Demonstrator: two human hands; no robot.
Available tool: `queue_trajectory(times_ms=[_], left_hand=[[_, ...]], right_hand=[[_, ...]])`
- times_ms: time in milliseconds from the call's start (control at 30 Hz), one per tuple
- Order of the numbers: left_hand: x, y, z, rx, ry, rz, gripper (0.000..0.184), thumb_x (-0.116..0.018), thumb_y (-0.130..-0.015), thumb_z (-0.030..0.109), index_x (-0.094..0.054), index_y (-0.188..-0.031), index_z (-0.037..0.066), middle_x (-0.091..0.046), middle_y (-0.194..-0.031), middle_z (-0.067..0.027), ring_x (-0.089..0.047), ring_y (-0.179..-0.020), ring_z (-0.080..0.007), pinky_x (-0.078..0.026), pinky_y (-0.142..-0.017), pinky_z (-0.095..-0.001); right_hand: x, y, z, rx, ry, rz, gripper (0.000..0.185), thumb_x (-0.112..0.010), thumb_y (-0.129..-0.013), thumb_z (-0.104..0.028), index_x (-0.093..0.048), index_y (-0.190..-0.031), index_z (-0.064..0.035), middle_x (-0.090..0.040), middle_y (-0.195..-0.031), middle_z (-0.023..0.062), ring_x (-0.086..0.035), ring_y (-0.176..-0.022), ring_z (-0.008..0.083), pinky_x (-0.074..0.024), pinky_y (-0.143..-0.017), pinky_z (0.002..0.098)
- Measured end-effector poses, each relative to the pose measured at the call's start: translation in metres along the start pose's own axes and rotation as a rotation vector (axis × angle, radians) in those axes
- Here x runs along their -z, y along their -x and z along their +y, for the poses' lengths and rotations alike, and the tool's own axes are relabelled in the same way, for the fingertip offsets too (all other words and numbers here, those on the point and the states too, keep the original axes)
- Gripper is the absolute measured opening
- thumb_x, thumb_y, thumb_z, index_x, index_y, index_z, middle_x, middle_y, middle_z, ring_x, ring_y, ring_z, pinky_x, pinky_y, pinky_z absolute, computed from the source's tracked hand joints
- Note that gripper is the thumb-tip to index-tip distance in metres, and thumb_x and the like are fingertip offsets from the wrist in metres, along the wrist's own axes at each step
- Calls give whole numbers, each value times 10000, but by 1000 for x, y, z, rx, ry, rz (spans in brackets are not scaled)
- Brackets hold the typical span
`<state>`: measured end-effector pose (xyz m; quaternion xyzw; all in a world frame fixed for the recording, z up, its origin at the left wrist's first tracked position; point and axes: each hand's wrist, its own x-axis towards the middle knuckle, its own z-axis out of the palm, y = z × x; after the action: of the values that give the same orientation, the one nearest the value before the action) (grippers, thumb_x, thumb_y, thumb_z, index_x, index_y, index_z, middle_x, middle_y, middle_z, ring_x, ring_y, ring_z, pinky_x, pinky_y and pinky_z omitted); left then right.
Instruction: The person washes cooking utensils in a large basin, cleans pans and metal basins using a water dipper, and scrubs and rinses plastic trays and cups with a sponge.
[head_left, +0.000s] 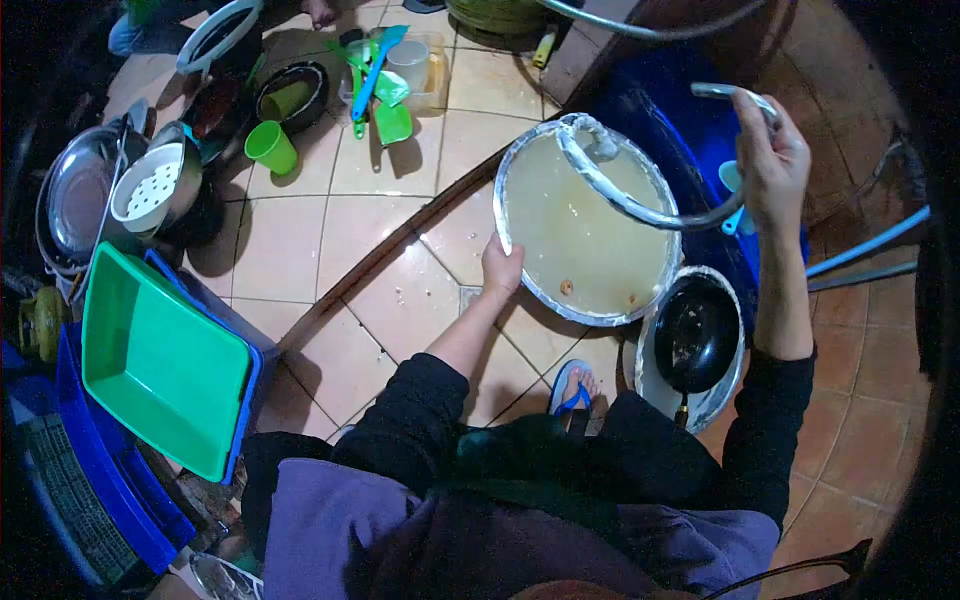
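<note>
A large round basin point(600, 230) with a pale, batter-smeared rim holds cloudy beige liquid, with small brown bits near its lower edge. My left hand point(503, 265) grips the basin's left rim. Raised at the right, my right hand point(778, 155) is closed round a metal mixing tool point(690, 218), whose curved, coated shaft reaches over the basin to its far rim. Below the basin, a black wok point(697, 333) rests in a smeared round tub point(735, 385).
Green point(165, 360) and blue trays stand at the left, near a white strainer point(150, 190) and metal bowls. A green cup point(272, 148) and a container of utensils point(437, 70) are on the tiles. A blue tub point(650, 90) and hoses lie right. Another person's foot shows at the top.
</note>
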<state>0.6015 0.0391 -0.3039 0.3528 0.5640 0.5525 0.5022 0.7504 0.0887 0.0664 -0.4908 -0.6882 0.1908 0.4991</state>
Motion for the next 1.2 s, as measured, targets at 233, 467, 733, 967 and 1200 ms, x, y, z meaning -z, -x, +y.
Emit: queue_trajectory(times_ms=[233, 467, 733, 967, 1200], left_hand=[[1, 4, 18, 29, -57, 19, 242, -523, -757, 65, -533, -988, -5, -629, -873, -159, -611, -809, -233, -462, -729, -325], [-5, 1, 1, 42, 2, 67, 225, -511, -734, 39, -536, -955, 2, -621, -853, -180, -612, -791, -269, -463, -708, -344], [-3, 2, 8, 49, -38, 82, 191, -530, -747, 65, -529, -927, 2, -618, -792, -193, -622, -749, -302, -471, -657, -364], [-1, 3, 18, 44, -32, 61, 183, -536, -741, 51, -526, -917, 3, -617, -786, -195, -623, -743, -305, -471, -646, -365], [-2, -1, 3, 61, -123, 61, 171, -531, -721, 38, -528, -888, 1, -604, -740, -209, -601, -703, -358, -460, -598, -382]], right_hand=[[-93, -26, 19, 244, 115, -40, 168, -608, -826, -186, -624, -817, -19, -550, -621, -18, -423, -570, 6, -358, -495, 189], [-158, -60, 42, 370, 223, 40, 275, -656, -774, -260, -580, -694, -8, -528, -509, 52, -476, -442, 65, -400, -432, 232], [-219, -57, 92, 584, 365, -139, 264, -630, -765, -285, -507, -698, -61, -563, -544, 89, -585, -491, 250, -457, -436, 330], [-260, -17, 117, 745, 519, -335, 212, -636, -751, -235, -480, -722, -95, -546, -574, 70, -567, -493, 234, -444, -426, 330], [-308, 6, 140, 629, 624, -345, 174, -541, -815, -263, -472, -774, -109, -544, -583, 56, -567, -509, 239, -423, -401, 349]])
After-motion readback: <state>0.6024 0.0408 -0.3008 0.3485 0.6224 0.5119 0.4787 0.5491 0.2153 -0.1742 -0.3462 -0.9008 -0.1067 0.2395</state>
